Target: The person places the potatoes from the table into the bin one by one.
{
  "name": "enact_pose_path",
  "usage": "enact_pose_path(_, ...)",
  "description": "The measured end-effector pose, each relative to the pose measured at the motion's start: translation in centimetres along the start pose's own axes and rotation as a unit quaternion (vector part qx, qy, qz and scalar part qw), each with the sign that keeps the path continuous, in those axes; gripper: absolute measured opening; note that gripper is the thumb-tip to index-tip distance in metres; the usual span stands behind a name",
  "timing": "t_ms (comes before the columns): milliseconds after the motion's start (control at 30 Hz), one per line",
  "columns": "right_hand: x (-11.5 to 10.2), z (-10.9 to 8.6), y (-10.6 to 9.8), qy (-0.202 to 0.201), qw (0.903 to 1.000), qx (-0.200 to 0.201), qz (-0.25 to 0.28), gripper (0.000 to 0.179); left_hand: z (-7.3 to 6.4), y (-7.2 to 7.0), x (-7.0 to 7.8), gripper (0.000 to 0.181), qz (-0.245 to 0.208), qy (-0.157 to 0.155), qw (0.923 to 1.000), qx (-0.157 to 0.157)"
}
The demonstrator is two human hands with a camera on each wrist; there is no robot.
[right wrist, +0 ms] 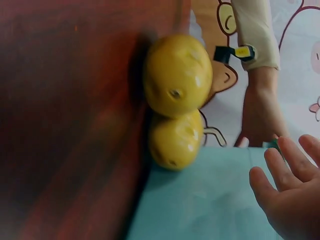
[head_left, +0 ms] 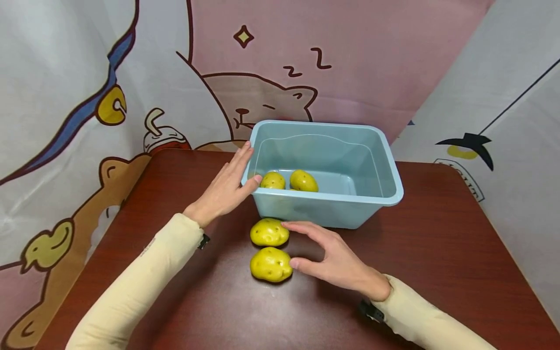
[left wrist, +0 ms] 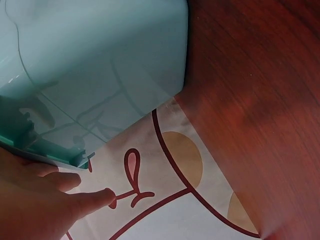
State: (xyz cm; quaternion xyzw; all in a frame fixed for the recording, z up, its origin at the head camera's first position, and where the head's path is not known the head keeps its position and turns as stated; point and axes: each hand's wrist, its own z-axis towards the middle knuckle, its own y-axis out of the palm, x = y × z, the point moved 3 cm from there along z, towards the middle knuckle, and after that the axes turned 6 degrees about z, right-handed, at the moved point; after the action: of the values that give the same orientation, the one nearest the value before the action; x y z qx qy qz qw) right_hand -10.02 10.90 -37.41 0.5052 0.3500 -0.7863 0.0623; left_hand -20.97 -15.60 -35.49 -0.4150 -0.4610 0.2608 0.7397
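Two yellow potatoes lie on the table in front of a light blue plastic bin (head_left: 315, 206). The farther potato (head_left: 268, 232) is close to the bin's front wall, and the nearer potato (head_left: 271, 265) sits just this side of it. My right hand (head_left: 337, 255) is spread at their right side, index fingertip by the farther one and thumb tip by the nearer one. With fingers straight, my left hand (head_left: 225, 187) rests at the bin's left rim, its thumb over the front left corner. Inside the bin, a round potato (head_left: 273, 180) and an oval potato (head_left: 304, 181) show above the front rim.
The bin stands at the back of a dark red-brown wooden table (head_left: 437, 272). A cartoon-printed cloth (head_left: 358, 58) hangs behind and beside the table. Each wrist wears a small black device, such as the wrist camera (head_left: 372, 311) on the right.
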Motion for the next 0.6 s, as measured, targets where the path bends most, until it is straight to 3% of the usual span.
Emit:
enact_pose_path(367, 1.5, 1.2, 2.6, 0.032, 0.9959, -0.055, 0.063, 0.062, 0.2, -0.1, -0.1, 0.08, 0.0, 0.005, 1.0, 0.002)
enact_pose_path(600, 1.9, 1.7, 4.0, 0.067, 0.9914, -0.093, 0.062, 0.063, 0.0, 0.0, -0.2, 0.08, -0.004, 0.005, 1.0, 0.003)
